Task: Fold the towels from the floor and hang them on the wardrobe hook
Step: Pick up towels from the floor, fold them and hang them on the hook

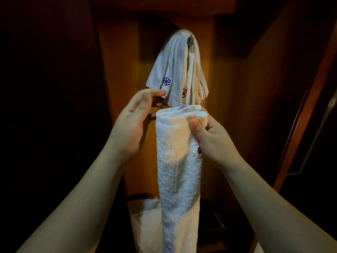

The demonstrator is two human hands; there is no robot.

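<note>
Towel ready for hanging.
My right hand (209, 137) grip pinches the folded white terry towel (179, 161); left hand (135, 123) loose beside; I'd drape it centred over the metal hook (190, 40) above.

Both your bare forearms come up from the bottom corners and angle in toward the middle, hands raised at about the same height. Your right hand (209, 137) is curled into a grip, thumb pressed on the front of the towel (179, 161) and the other fingers wrapped behind it. Your left hand (134, 121) sits just beside it with the palm facing inward, fingers loosely bent and the fingertips (160, 92) reaching forward, not gripping anything.
</note>
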